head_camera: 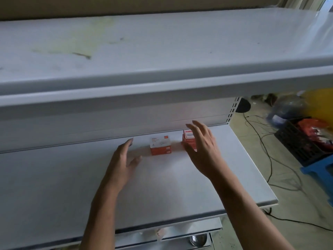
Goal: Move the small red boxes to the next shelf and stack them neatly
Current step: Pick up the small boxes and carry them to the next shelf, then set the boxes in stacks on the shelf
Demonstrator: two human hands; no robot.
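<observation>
My left hand (124, 157) and right hand (201, 147) hover spread, empty, over white metal lower shelf (72, 177). Small red-and-white cardboard boxes sit near back: one stack (160, 146) between hands, second stack (187, 137) partly behind right hand. Move apparently not begun; upper white shelf (162, 42) bare where visible.

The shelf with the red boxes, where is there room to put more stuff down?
The shelf is bare left of the left hand, and along its front edge between the arms. It is crowded at the back right: a red box, a stack of red boxes and the right hand sit close together.
</observation>
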